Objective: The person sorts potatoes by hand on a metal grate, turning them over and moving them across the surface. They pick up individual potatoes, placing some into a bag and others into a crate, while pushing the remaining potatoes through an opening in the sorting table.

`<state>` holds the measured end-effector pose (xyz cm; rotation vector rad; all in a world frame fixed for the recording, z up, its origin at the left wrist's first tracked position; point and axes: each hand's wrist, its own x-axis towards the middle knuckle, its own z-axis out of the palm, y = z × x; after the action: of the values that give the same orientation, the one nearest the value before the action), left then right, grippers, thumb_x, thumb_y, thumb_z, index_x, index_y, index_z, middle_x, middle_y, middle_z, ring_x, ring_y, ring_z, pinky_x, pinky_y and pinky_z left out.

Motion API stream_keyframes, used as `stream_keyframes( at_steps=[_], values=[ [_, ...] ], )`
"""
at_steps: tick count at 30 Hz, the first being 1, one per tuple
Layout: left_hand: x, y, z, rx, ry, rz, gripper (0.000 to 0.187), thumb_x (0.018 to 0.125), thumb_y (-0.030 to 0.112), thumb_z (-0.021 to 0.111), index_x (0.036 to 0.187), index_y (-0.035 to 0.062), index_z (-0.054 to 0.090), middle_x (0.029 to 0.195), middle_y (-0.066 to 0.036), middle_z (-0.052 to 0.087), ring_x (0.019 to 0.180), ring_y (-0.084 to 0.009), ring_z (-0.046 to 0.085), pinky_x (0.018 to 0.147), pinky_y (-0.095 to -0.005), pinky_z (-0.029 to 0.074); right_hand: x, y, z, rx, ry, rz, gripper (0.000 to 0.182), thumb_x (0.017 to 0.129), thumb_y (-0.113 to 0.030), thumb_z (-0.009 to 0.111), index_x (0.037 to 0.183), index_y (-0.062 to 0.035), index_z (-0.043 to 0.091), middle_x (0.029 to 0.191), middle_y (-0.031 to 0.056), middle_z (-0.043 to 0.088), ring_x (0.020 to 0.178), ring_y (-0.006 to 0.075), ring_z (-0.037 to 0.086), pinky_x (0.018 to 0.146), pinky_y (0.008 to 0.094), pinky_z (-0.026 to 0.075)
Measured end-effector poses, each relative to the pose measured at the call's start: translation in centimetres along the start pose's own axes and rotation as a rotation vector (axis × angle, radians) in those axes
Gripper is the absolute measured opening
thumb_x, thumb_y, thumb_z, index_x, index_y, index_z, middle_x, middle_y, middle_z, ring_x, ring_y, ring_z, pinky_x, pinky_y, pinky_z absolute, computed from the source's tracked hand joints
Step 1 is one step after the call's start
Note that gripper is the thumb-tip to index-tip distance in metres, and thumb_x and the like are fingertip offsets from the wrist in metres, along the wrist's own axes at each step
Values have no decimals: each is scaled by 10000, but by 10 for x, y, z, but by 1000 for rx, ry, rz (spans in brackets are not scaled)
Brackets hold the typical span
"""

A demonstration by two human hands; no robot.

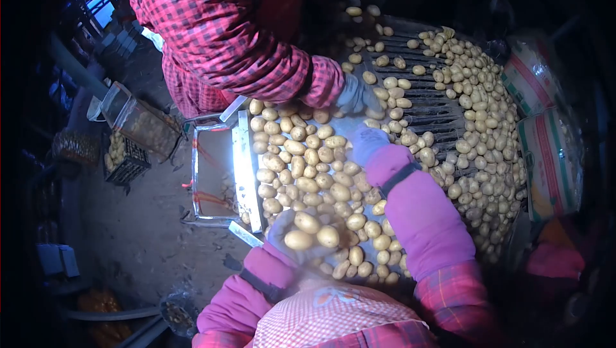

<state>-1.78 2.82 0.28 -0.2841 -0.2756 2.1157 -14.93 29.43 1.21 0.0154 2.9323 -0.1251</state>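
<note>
My left hand (pixel 280 237), in a greyish glove, cups three potatoes (pixel 307 222) at the near edge of the sorting table. My right hand (pixel 368 143), gloved in pale blue-grey, reaches over the potatoes in the middle. It is smeared by motion, so its fingers and anything in them cannot be made out. Loose yellow potatoes (pixel 310 184) cover the table surface between my hands and the metal lip (pixel 246 171) on the left.
Across from me a co-worker's gloved hand (pixel 357 96) works close to my right hand. Slatted bars (pixel 436 107) and a big potato heap (pixel 491 136) lie to the right, beside printed sacks (pixel 550 155). A black crate (pixel 125 155) stands on the floor at left.
</note>
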Motion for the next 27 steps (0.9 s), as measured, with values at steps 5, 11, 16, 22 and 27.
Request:
stream_keyframes(
  at_steps=[5,11,16,22,27],
  values=[
    [1,-8,7,-34,21,-17,661,951,498,398,1423,39,341,1447,-193,399,1338,-397,376,1057,-624,326,-4,22,8,-31,-231,-3,473,805,-428,643,1158,-112,645,1109,152,660,992,327,651,859,447,502],
    [7,-7,-2,27,197,17,633,913,528,466,1359,79,448,1418,-198,426,1339,-438,361,997,-719,337,-49,29,-10,136,-115,4,436,862,-429,604,1135,-89,616,1059,135,664,948,281,632,785,372,479],
    [12,-6,-7,153,208,2,629,910,522,487,1357,81,455,1411,-201,433,1306,-434,395,971,-706,367,-106,25,-9,1439,66,222,409,971,-425,515,1066,-40,615,905,24,641,785,95,554,670,228,450],
    [30,-9,9,257,153,15,677,916,537,463,1408,75,417,1412,-192,438,1255,-435,440,977,-644,401,-117,-15,52,1316,138,-224,347,1019,-361,455,1126,-65,600,1054,141,637,740,131,627,571,316,522],
    [22,-3,-8,249,251,84,623,958,482,384,1427,73,400,1464,-150,405,1346,-314,382,1093,-540,322,-165,-8,18,583,36,-428,357,960,-255,545,1264,-68,562,1117,206,623,998,255,636,867,360,512]
  ],
)
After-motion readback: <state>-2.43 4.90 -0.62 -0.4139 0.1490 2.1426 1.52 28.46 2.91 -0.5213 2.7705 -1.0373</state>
